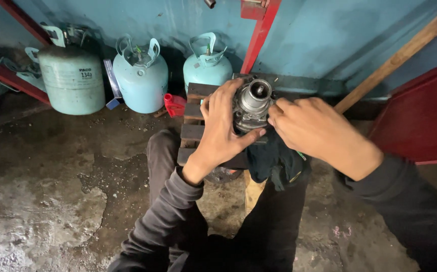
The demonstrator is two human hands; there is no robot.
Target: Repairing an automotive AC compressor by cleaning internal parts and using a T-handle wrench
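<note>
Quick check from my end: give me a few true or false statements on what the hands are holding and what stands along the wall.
1. Both hands grip the metal part. True: left hand, right hand.
2. Three pale gas cylinders stand by the blue wall. True.
3. The part rests on the bare floor. False: it sits over a dark slatted stool.
4. A white rag hangs below the part. False: the rag is dark.

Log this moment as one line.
left hand: holds metal part | right hand: on part, dark rag | behind: gas cylinders
</note>
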